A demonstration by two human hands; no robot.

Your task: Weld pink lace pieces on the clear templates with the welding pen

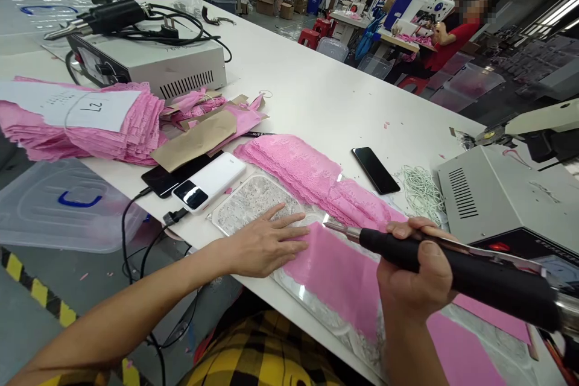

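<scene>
My left hand (266, 242) lies flat with fingers spread, over the edge of a flat pink fabric piece (344, 271) and the grey-patterned board (248, 202) under it. In my right hand (416, 277) is a black handheld ultrasonic welder (488, 280), gripped around its barrel with a metal lever along the top. Its slim metal tip points left, over the upper edge of the pink piece; whether it touches cannot be made out. Just beyond lies a stack of pink lace pieces (298, 169). More pink fabric (465, 350) sits right of my right wrist, partly hidden.
At left are a bundle of pink lace (113, 139), a grey control box (158, 66) with another black tool (104, 18), and a white power bank (212, 178). A phone (375, 170), pale green cord (423, 190) and second control box (497, 193) stand right. A person (456, 42) sews beyond.
</scene>
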